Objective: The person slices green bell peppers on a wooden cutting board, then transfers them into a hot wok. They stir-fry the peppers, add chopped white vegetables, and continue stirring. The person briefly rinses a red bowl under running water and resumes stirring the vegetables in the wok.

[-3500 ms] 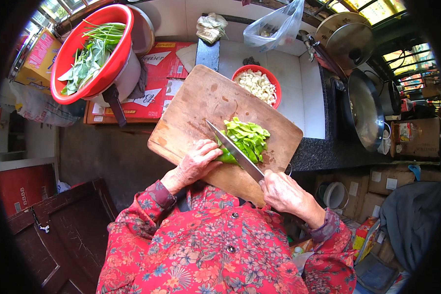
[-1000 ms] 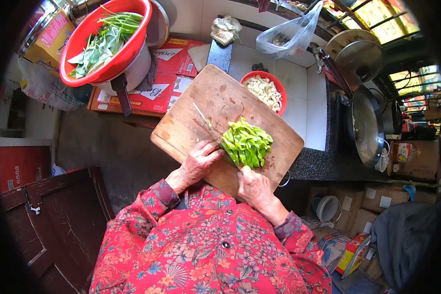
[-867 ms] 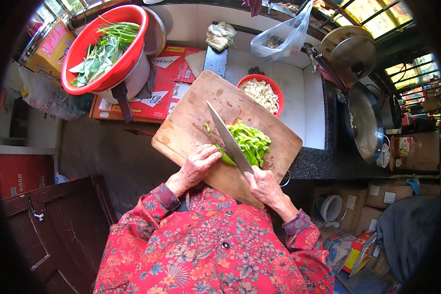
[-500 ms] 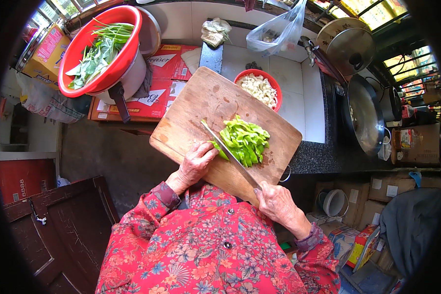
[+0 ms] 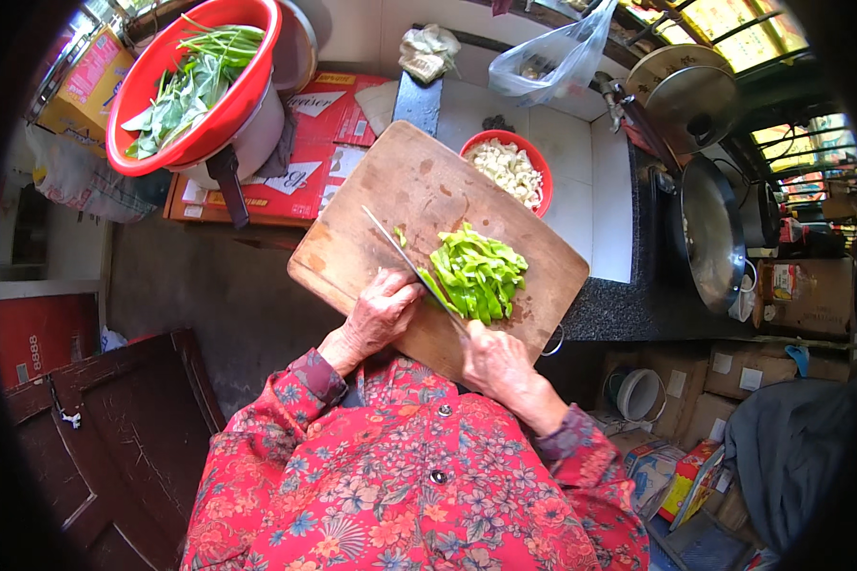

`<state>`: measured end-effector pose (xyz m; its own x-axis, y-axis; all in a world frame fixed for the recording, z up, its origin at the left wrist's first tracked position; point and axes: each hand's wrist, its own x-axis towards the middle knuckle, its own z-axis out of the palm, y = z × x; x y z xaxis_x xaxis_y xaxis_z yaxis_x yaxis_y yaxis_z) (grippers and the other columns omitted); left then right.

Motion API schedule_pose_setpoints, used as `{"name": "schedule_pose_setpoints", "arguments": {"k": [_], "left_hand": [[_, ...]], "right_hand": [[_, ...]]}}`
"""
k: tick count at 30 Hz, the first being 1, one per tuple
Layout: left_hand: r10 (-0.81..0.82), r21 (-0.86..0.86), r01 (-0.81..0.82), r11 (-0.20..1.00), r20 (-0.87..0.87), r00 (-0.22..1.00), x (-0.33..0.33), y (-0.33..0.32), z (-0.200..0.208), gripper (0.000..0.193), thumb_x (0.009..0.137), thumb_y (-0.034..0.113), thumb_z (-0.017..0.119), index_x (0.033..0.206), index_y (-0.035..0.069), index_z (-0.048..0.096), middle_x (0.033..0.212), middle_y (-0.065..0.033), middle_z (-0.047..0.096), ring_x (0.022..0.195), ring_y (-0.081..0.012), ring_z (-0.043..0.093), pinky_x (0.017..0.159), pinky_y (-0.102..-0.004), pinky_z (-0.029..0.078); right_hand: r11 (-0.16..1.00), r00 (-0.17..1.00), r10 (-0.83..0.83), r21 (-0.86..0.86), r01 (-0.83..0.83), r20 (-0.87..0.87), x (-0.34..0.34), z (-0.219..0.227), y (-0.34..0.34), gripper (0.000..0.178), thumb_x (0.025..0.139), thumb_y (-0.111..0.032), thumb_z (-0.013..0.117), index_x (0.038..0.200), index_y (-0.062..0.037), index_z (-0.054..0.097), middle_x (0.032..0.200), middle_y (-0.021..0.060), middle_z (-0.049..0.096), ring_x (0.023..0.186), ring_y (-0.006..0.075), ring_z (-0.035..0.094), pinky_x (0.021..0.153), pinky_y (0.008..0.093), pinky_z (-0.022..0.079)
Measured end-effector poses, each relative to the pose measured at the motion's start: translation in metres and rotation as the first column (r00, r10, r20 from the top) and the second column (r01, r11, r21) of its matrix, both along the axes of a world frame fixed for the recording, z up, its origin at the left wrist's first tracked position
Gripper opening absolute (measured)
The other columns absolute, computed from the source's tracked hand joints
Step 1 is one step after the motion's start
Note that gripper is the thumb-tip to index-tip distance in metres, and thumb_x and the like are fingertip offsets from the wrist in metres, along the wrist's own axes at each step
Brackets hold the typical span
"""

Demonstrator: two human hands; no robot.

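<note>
Kitchen: a wooden board (image 5: pixel 376 186) is set by the dark desk (image 5: pixel 628 309). Knife (image 5: pixel 409 263) is gripped by right hand (image 5: pixel 503 364); left hand (image 5: pixel 383 309) is curled beside it, probably for steadying, its hold hidden. Green slices (image 5: pixel 481 271) are heaped on board, right of knife.

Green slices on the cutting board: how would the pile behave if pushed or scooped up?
The green slices would probably shift as separate pieces, since they lie loose and overlapping. They look thin, so each is likely light and somewhat bendy. Glossy highlights and dark, damp-looking spots on the cutting board suggest they may slide easily.
</note>
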<state>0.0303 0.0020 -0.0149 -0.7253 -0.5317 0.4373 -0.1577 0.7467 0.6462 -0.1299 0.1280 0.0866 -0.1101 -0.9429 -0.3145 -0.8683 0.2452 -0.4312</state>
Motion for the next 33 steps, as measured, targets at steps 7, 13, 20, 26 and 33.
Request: {"name": "schedule_pose_setpoints", "arguments": {"k": [7, 13, 20, 26, 33], "left_hand": [[0.026, -0.132, -0.029, 0.991, -0.027, 0.999, 0.002, 0.005, 0.006, 0.029, 0.070, 0.000, 0.064, 0.099, 0.002, 0.063, 0.106, -0.0139, 0.059, 0.098, -0.0312, 0.058, 0.086, -0.0393, 0.049], [0.083, -0.112, -0.095, 0.989, -0.102, 0.991, 0.014, 0.011, 0.002, 0.031, 0.069, -0.004, 0.064, 0.099, 0.002, 0.063, 0.106, -0.0139, 0.060, 0.099, -0.0324, 0.058, 0.089, -0.0426, 0.048], [0.055, -0.089, -0.055, 0.995, -0.002, 0.998, 0.010, 0.000, 0.003, 0.028, 0.069, -0.003, 0.065, 0.097, 0.001, 0.062, 0.102, -0.0134, 0.058, 0.097, -0.0316, 0.057, 0.085, -0.0399, 0.049], [0.040, -0.065, -0.044, 0.997, -0.061, 0.997, 0.006, -0.005, 0.002, 0.026, 0.070, -0.003, 0.065, 0.095, 0.001, 0.062, 0.101, -0.0134, 0.057, 0.095, -0.0319, 0.058, 0.083, -0.0393, 0.049], [0.068, -0.036, -0.070, 0.997, -0.058, 0.996, 0.005, -0.004, -0.002, 0.025, 0.069, -0.003, 0.066, 0.094, 0.001, 0.062, 0.100, -0.0142, 0.058, 0.093, -0.0324, 0.059, 0.082, -0.0392, 0.050]], "right_hand": [[0.988, 0.976, -0.090, -0.108, 0.114, 0.200, -0.018, -0.016, 0.020, 0.017, 0.089, -0.016, 0.056, 0.083, 0.0000, 0.052, 0.062, 0.0233, 0.056, 0.060, 0.0415, 0.059, 0.052, 0.0471, 0.046], [0.980, 0.975, -0.120, -0.132, 0.146, 0.185, -0.018, 0.018, 0.039, 0.016, 0.088, -0.014, 0.057, 0.084, 0.0000, 0.052, 0.057, 0.0210, 0.053, 0.056, 0.0407, 0.057, 0.049, 0.0463, 0.044], [0.997, 0.992, -0.078, -0.009, 0.079, 0.094, -0.006, 0.021, 0.047, 0.019, 0.087, -0.017, 0.057, 0.080, -0.0002, 0.051, 0.061, 0.0217, 0.057, 0.059, 0.0411, 0.059, 0.052, 0.0480, 0.047], [0.996, 0.996, -0.024, 0.088, 0.016, 0.091, -0.010, 0.025, 0.035, 0.020, 0.087, -0.017, 0.056, 0.077, -0.0013, 0.050, 0.058, 0.0226, 0.055, 0.059, 0.0423, 0.058, 0.052, 0.0496, 0.047], [0.993, 0.995, -0.024, 0.121, 0.011, 0.101, -0.015, 0.032, 0.033, 0.016, 0.087, -0.016, 0.051, 0.078, -0.0020, 0.050, 0.059, 0.0217, 0.054, 0.056, 0.0411, 0.057, 0.052, 0.0496, 0.047]]}}
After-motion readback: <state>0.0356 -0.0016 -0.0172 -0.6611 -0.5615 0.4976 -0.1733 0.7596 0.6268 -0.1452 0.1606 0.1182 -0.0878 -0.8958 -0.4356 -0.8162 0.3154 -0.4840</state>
